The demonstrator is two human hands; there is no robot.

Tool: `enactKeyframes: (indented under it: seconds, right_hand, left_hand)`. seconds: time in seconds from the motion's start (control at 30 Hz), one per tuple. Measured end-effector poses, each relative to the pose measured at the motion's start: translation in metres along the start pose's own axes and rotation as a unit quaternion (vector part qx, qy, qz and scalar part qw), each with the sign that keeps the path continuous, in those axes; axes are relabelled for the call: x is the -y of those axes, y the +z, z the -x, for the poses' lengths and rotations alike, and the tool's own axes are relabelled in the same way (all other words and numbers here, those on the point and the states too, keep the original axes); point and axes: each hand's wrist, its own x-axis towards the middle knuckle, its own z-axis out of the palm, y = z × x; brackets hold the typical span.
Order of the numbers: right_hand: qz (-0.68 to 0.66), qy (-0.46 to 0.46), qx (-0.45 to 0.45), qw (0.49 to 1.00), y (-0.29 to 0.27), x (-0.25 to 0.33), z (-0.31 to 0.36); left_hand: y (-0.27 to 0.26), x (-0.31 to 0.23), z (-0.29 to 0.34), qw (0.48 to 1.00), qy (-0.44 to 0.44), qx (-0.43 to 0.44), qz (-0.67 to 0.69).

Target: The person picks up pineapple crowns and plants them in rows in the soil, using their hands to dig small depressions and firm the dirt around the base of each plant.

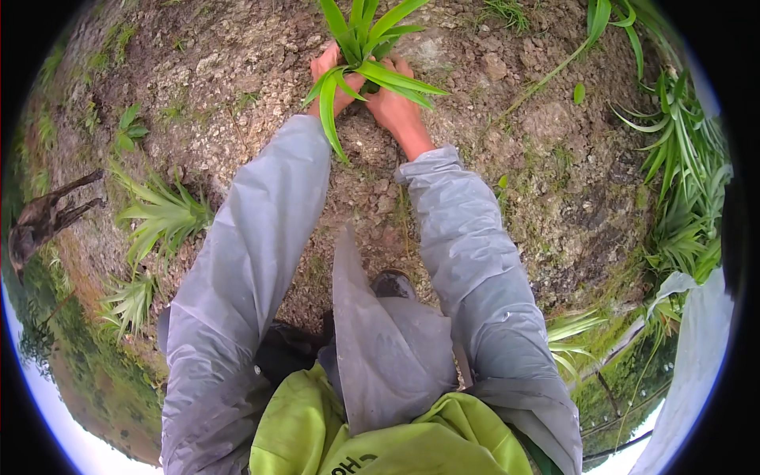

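A young plant [342, 36] with long, strap-shaped green leaves, like a pineapple plantlet, stands in the brown, stony soil [364, 190] at the far middle. Around its base, my left hand [344, 100] is closed at the left side and my right hand [398, 109] at the right. Drooping leaves hide some of my fingers and the point where the stem meets the ground. Both my arms reach forward in grey, wet-looking sleeves.
Rosette plants [170, 214] with spiky leaves grow at the left, near a dark piece of wood [47, 214]. A heap of long-leaved plants [685, 150] lies along the right edge, above whitish sheeting [701, 340]. A dark boot [393, 283] shows below me.
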Motion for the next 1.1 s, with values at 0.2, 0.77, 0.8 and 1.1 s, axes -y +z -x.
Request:
enactKeyframes:
  seconds: [0.2, 0.77, 0.8, 1.1]
  right_hand:
    - [-0.067, 0.021, 0.045, 0.996, -0.073, 0.08, 0.091]
    - [0.094, 0.005, 0.094, 0.991, -0.03, 0.013, 0.017]
    - [0.083, 0.007, 0.074, 0.994, -0.033, 0.005, 0.009]
    - [0.045, 0.002, 0.13, 0.991, -0.066, 0.083, 0.109]
  left_hand:
    - [0.016, -0.026, -0.002, 0.997, -0.014, -0.036, 0.06]
    - [-0.005, 0.0, 0.0, 0.989, -0.068, 0.015, 0.127]
    - [-0.001, -0.006, 0.004, 0.993, -0.069, 0.015, 0.098]
    - [-0.006, -0.014, 0.016, 0.997, -0.074, 0.02, 0.028]
